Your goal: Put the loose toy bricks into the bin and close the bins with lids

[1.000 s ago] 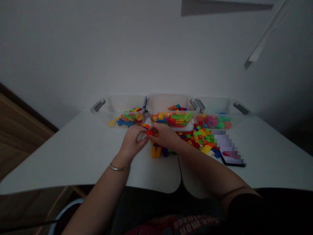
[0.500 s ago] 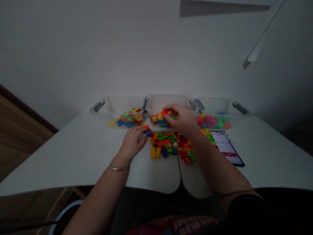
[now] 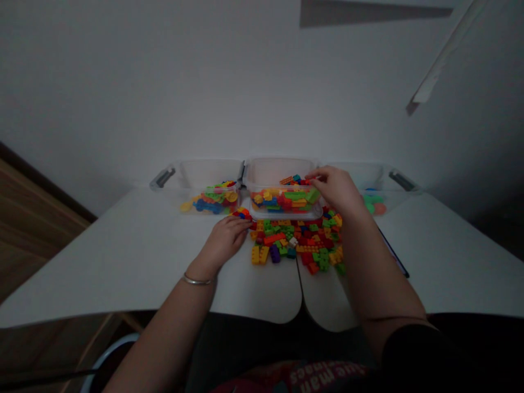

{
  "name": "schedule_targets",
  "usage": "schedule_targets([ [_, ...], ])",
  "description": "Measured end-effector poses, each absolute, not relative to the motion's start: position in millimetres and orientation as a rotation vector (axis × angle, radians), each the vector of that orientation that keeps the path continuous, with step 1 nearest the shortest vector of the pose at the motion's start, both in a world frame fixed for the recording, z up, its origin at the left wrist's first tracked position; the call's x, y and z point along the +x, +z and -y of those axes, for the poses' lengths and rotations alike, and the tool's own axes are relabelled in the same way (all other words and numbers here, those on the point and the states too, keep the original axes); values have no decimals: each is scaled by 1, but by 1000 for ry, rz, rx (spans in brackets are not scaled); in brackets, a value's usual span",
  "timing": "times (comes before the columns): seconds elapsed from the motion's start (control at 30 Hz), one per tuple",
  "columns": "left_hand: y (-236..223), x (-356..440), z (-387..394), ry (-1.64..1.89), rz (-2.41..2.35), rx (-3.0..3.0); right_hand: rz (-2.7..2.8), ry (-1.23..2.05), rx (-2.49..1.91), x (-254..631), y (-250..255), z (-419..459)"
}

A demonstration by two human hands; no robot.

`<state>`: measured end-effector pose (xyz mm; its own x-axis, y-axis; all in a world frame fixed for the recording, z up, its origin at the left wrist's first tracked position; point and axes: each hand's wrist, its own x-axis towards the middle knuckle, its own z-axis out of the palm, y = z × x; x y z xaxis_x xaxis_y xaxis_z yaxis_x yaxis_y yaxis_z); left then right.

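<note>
View: The head camera looked forward and down over both forearms at a white tabletop [image 3: 123,262] set against a pale wall.

Left hand: The left hand [image 3: 223,244] rested low on the tabletop, with a metal bangle [image 3: 197,281] on its wrist. It lay just in front of the middle tub, and its fingertips reached a small cluster of red, yellow and blue bricks [image 3: 242,213].

Left grip: The fingers sat loosely together; I could not tell whether they were clamped on the cluster.

Right hand: The right hand [image 3: 335,190] reached over the far side of the heap to the right rim of the middle tub.

Right grip: The fingers and thumb were close together at the rim; I could not tell whether they held anything.

Middle tub: The clear plastic middle tub [image 3: 282,170] held mixed interlocking bricks [image 3: 284,201].

Heap: A heap of loose bricks [image 3: 297,243] lay directly before the middle tub, between the hands, probably placed so either hand could reach it.

Side tubs: The left tub [image 3: 208,173] held colourful plastic pieces [image 3: 208,203]. The right tub [image 3: 364,172] showed green and coral pieces [image 3: 374,207], partly hidden behind the right hand.

Phone: A dark-edged phone [image 3: 393,252] lay beside the heap, mostly hidden by the right forearm [image 3: 379,284].
</note>
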<state>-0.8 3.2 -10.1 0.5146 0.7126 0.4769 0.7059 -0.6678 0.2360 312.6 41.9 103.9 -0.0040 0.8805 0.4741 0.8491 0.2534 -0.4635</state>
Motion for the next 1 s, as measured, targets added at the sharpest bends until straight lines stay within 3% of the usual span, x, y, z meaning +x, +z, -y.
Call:
schedule_targets([
  [0.43, -4, 2, 2, 836, -1382, 2675, 2075, -339, -1780, 289, 101, -30],
  [1.0, -9, 0, -2, 765, -1522, 2682, 2046, -80, -1075, 256, 106, -4],
])
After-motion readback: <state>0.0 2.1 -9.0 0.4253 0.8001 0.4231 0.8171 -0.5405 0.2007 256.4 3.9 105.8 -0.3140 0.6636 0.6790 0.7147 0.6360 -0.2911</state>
